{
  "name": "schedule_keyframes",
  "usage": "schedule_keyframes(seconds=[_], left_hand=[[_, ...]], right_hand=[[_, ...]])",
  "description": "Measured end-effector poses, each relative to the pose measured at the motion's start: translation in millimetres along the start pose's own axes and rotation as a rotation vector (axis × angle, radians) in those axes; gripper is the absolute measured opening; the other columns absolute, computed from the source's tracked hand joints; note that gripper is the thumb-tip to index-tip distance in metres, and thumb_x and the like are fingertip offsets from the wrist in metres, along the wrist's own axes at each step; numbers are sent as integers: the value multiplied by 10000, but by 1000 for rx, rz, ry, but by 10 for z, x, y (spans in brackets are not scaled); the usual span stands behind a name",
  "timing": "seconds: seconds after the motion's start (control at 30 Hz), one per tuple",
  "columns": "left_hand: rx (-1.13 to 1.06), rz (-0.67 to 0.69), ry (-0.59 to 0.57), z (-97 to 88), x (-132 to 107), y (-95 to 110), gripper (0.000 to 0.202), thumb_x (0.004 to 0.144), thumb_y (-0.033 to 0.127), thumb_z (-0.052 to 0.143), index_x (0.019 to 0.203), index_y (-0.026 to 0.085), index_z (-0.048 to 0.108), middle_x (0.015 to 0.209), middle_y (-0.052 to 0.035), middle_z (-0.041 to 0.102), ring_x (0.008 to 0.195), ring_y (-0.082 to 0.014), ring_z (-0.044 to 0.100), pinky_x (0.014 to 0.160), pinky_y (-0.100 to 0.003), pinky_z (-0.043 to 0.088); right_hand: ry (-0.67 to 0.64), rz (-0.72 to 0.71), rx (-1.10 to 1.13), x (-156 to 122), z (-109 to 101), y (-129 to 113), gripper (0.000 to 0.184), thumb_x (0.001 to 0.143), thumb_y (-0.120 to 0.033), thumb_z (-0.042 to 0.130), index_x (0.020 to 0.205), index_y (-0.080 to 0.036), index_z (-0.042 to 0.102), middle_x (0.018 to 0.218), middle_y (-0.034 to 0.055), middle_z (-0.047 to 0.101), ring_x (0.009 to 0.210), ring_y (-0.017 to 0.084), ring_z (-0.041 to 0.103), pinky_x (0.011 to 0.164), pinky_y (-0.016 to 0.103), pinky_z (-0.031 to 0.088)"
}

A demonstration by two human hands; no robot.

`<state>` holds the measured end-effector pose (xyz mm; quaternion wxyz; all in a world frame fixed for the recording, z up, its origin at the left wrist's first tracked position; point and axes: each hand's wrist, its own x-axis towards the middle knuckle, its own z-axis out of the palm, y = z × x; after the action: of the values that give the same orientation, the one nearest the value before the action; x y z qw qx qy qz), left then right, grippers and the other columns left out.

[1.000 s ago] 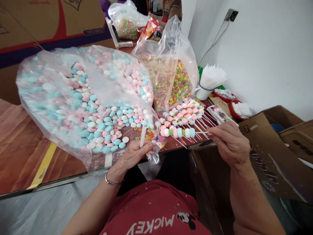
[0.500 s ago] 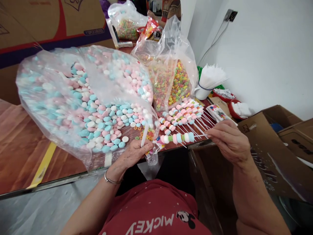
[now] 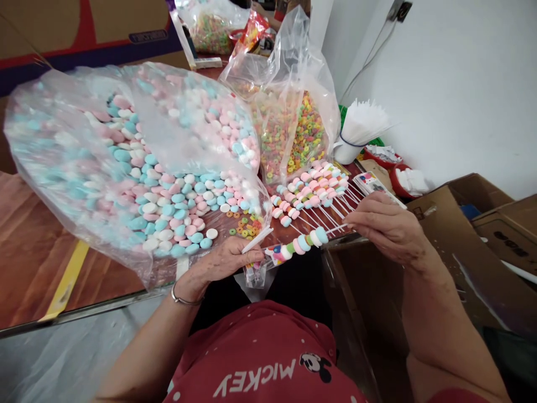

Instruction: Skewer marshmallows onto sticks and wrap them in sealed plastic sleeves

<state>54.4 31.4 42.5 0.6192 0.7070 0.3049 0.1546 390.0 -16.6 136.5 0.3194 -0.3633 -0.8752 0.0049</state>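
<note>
My right hand (image 3: 388, 226) pinches the white stick of a candy skewer (image 3: 302, 242) strung with pink, white and blue marshmallows and green and orange rings. The skewer's far end meets a small clear bag (image 3: 255, 275) with a colourful printed label (image 3: 277, 254); whether it is inside I cannot tell. My left hand (image 3: 229, 258) is closed on this bag, with white sticks (image 3: 257, 239) standing out above the thumb. Beyond the skewer, a pile of finished candy skewers (image 3: 316, 187) lies on the table, sticks toward my right hand.
A large clear bag of marshmallows (image 3: 168, 210) spreads over the left, with loose cereal rings (image 3: 245, 225) beside its mouth. Behind stands a bag of cereal rings (image 3: 293, 134). A white cup of sticks (image 3: 350, 148), red bowls (image 3: 403, 182) and cardboard boxes (image 3: 474, 210) are at right.
The skewer has moved slightly left and down toward the label, and now slants up to the right. Both hands have shifted a little left, and the view has tilted slightly downward.
</note>
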Motion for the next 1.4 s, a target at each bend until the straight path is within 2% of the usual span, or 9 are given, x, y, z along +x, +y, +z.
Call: schedule_keyframes(seconds=[0.13, 0.33, 0.43, 0.6, 0.87, 0.97, 1.17, 1.3, 1.4], left_hand=[[-58, -2, 49, -4, -4, 26, 412, 851, 483, 611, 624, 138, 594, 594, 23, 448, 579, -102, 376, 511, -218, 297], [-117, -28, 25, -33, -4, 60, 439, 820, 519, 643, 608, 142, 569, 560, 33, 425, 543, -91, 352, 487, -213, 279], [-99, -16, 11, -47, 10, 80, 451, 822, 527, 639, 598, 142, 565, 548, 35, 413, 548, -94, 351, 501, -219, 285], [-53, 13, -58, -40, 43, 94, 400, 842, 482, 628, 639, 138, 597, 595, 26, 455, 579, -100, 382, 540, -224, 320], [19, 36, -13, -9, 42, 35, 445, 881, 537, 586, 689, 137, 622, 628, 8, 509, 615, -120, 440, 562, -231, 373], [10, 53, -25, -11, 49, 21, 433, 881, 538, 585, 742, 134, 655, 667, -5, 547, 643, -128, 466, 589, -237, 389], [67, 31, -75, -29, 63, 24, 394, 892, 496, 586, 766, 134, 678, 655, 3, 582, 604, -113, 482, 571, -218, 384], [42, 64, -160, 63, 58, 46, 327, 903, 436, 589, 890, 135, 714, 737, -12, 645, 636, -118, 518, 598, -219, 419], [22, 92, -79, 192, 46, 70, 306, 898, 422, 598, 989, 152, 708, 843, -29, 669, 716, -135, 543, 652, -230, 442]], right_hand=[[-21, 39, 14, 7, 60, -14, 137, 954, -174, 571, 968, -211, 702, 770, 27, 665, 687, 169, 574, 676, 330, 486], [-29, 66, -44, -3, 25, -23, 132, 946, -196, 581, 933, -212, 711, 749, 36, 668, 681, 179, 554, 669, 342, 476], [-49, 70, 30, 2, 13, -28, 125, 943, -209, 589, 934, -226, 713, 760, 40, 669, 706, 187, 558, 693, 354, 490], [-33, 84, 84, 10, 63, -42, 106, 927, -188, 604, 925, -221, 705, 748, 31, 650, 715, 183, 545, 696, 337, 479], [-126, 228, 101, 87, 80, -123, 206, 948, -196, 520, 773, -213, 627, 681, 7, 603, 674, 166, 527, 677, 321, 421], [-196, 256, 125, 103, 58, -119, 198, 953, -220, 521, 783, -223, 622, 695, 8, 608, 672, 165, 543, 643, 305, 419], [-184, 259, 135, 126, 57, -145, 171, 961, -248, 512, 830, -230, 620, 738, 20, 595, 719, 178, 548, 673, 308, 428], [-227, 244, 154, 122, 118, -135, 200, 967, -267, 500, 814, -217, 618, 736, 21, 585, 726, 173, 543, 681, 302, 422], [-243, 255, 111, 142, 125, -102, 215, 970, -270, 487, 807, -212, 614, 733, 22, 581, 725, 172, 538, 681, 302, 414]])
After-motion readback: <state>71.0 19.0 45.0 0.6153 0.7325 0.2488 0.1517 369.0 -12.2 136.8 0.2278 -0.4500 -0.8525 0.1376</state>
